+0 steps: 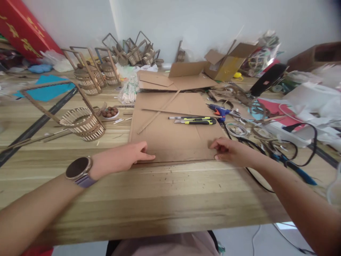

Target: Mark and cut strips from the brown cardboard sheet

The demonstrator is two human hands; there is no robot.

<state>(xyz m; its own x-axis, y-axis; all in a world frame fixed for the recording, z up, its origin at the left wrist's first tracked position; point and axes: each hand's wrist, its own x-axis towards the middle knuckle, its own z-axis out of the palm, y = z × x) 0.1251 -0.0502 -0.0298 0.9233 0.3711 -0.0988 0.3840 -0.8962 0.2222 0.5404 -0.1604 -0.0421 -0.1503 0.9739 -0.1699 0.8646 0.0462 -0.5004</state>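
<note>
A flat sheet of brown cardboard (173, 142) lies before me on the wooden table. My left hand (137, 153) rests at its near left corner, with fingers apart and one stretched over the surface. At the near right corner, my right hand (226, 151) touches the sheet, its fingers bent and the thumb apart from them. Neither hand appears to hold anything. On the cardboard, two thin brown strips (159, 112) cross each other. Beside them lie a black and yellow utility knife (199, 121) and a slim pen-like tool (186, 117).
A small slatted basket (82, 124) with a tall handle stands left, near a bowl of brown nuts (110, 113). More baskets (89, 80) stand behind. At right are a blue glue gun (220, 111), tape rolls (237, 130) and black cables (314, 142). An open box (226, 67) sits at the back.
</note>
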